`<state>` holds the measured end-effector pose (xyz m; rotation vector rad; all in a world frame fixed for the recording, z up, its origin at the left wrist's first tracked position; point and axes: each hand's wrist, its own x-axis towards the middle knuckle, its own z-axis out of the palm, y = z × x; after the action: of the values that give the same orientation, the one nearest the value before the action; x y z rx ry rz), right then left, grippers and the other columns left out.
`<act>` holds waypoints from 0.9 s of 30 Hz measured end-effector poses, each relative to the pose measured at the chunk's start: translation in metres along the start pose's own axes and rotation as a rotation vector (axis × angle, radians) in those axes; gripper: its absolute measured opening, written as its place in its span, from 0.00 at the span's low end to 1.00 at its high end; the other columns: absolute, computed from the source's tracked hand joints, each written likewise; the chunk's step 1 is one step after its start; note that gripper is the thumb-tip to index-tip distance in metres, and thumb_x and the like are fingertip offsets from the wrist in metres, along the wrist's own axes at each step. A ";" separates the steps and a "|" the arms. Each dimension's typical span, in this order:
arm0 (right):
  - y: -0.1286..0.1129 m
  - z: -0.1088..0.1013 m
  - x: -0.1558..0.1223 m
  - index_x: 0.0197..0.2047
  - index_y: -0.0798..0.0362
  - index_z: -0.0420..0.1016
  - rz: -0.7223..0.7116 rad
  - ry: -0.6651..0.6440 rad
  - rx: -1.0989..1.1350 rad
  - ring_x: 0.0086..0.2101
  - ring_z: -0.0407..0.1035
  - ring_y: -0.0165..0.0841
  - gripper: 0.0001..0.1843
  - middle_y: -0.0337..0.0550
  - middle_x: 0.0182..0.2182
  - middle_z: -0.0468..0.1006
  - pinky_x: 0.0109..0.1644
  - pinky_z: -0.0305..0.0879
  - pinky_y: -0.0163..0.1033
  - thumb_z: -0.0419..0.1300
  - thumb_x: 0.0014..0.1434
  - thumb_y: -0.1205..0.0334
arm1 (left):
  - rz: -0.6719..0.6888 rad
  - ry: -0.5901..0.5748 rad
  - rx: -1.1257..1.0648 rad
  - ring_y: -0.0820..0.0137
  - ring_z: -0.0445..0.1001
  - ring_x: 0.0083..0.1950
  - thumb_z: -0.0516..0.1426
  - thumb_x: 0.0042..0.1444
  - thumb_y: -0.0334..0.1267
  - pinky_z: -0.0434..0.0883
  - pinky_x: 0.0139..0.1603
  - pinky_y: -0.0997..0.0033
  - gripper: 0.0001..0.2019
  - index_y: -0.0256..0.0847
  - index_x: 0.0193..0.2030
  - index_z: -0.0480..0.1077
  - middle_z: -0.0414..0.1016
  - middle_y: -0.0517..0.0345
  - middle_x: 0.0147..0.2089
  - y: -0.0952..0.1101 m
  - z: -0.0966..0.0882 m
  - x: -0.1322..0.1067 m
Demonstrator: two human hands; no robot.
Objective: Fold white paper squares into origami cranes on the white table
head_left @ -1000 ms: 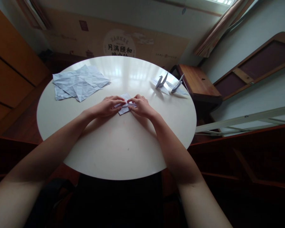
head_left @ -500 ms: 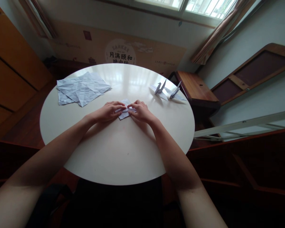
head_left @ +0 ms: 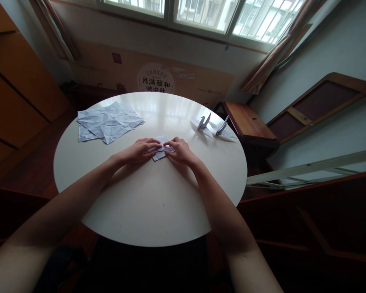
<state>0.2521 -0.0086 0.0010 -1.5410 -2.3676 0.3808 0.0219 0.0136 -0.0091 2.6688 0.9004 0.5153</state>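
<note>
A small folded sheet of white paper (head_left: 160, 154) lies on the round white table (head_left: 140, 203), between my two hands. My left hand (head_left: 143, 149) pinches its left side with thumb and fingers. On the opposite side my right hand (head_left: 180, 150) grips the paper the same way, its fingertips close to those of the left. The fingers cover part of the folds, so the exact shape of the paper is hidden.
Creased paper sheets (head_left: 110, 121) lie overlapped at the table's back left. Two folded paper cranes, a nearer-left crane (head_left: 203, 124) and another crane (head_left: 222, 129), stand at the back right. Beyond the table's right edge is a wooden stand (head_left: 244, 120).
The whole view has tilted up a little, so the table sits lower and more window shows. Both hands keep their hold on the folded paper, with hardly any movement.
</note>
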 end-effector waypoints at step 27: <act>-0.001 -0.001 -0.002 0.56 0.46 0.76 0.000 0.021 0.037 0.49 0.64 0.42 0.19 0.48 0.48 0.71 0.57 0.58 0.48 0.60 0.62 0.55 | 0.005 -0.021 0.044 0.59 0.65 0.64 0.49 0.68 0.43 0.60 0.65 0.56 0.20 0.45 0.64 0.65 0.67 0.50 0.64 -0.007 0.004 0.000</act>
<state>0.2527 -0.0109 0.0024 -1.5209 -2.3316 0.4038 0.0202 0.0183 -0.0155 2.7112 0.9092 0.4728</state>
